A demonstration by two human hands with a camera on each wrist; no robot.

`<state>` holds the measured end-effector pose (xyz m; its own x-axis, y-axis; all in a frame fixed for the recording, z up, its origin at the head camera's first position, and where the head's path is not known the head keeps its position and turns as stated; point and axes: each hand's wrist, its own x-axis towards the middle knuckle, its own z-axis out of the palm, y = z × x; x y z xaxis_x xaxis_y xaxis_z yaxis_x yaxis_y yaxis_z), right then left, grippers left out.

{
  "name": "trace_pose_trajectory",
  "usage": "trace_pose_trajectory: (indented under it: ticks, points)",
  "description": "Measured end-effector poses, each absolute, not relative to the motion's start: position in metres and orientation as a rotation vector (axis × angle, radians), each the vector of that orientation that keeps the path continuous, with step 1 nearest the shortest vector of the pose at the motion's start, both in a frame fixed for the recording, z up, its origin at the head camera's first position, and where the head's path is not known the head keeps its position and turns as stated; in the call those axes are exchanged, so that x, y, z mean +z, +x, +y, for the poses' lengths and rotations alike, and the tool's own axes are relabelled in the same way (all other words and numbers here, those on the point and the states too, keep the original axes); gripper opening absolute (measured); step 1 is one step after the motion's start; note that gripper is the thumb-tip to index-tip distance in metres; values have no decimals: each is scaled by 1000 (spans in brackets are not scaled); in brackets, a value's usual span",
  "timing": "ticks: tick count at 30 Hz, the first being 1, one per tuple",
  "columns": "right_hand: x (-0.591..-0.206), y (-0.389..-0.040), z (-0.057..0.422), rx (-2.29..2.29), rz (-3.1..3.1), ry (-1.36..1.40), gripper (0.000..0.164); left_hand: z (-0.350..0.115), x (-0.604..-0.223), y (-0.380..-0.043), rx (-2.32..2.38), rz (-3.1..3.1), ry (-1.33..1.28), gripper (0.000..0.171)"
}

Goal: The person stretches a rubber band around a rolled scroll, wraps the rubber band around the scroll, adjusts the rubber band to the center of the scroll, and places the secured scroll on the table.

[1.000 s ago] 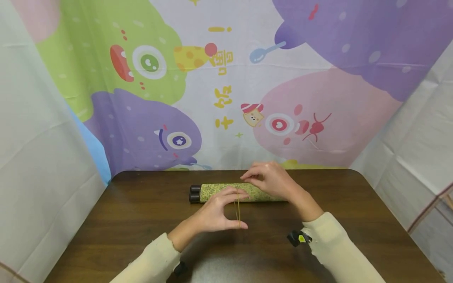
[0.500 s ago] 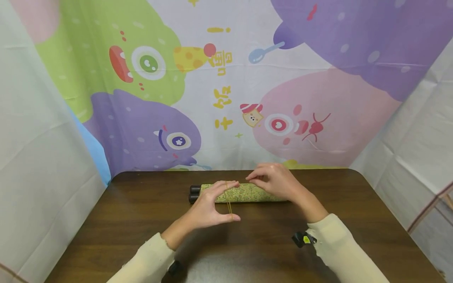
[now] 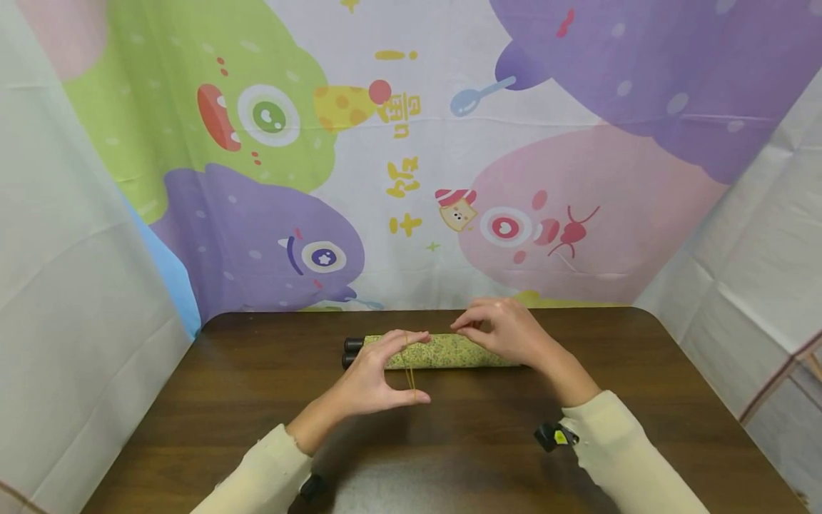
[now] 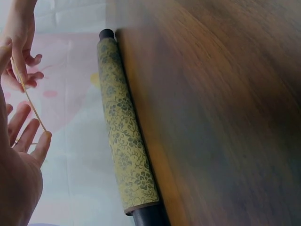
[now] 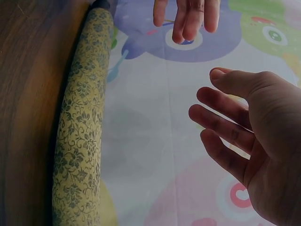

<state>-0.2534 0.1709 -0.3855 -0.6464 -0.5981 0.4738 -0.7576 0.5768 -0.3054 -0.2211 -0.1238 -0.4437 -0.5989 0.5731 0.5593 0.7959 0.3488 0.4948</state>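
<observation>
Along the far side of the dark counter (image 3: 449, 457) lies the patterned yellow scroll (image 3: 437, 353), its long axis running left to right, black knobs (image 3: 353, 344) at both ends. Near its right half hangs my right grip (image 3: 504, 328), loosely bent, thumb apart from fingers. My left grip (image 3: 372, 377) is spread; a thin yellow band (image 4: 34, 108) stretches lengthwise from its fingers to its thumb.

Left sleeve (image 3: 257, 475), lower left of the head view, was plain pale cream; its cuff (image 3: 282, 446) was uneven-edged, with a black unit (image 3: 312, 487) beneath. Right sleeve (image 3: 626, 453), lower right, matched; its black device (image 3: 546, 437) bore a yellow-green patch (image 3: 561, 436).
</observation>
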Motion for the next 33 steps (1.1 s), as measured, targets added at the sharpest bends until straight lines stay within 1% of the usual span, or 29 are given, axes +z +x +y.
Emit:
trace_pose_trajectory:
  ticks: [6,16,33]
  points:
    - [-387,-253,174,724,-2485,1106,11,-129,-443,-222,-1056,-2334,-1222,90]
    - [-390,-252,179,744,-2512,1079,15,-139,-441,-220,-1073,-2400,-1196,91]
    - [-395,-251,204,721,-2541,1000,15,-164,-443,-221,-1050,-2354,-1152,91]
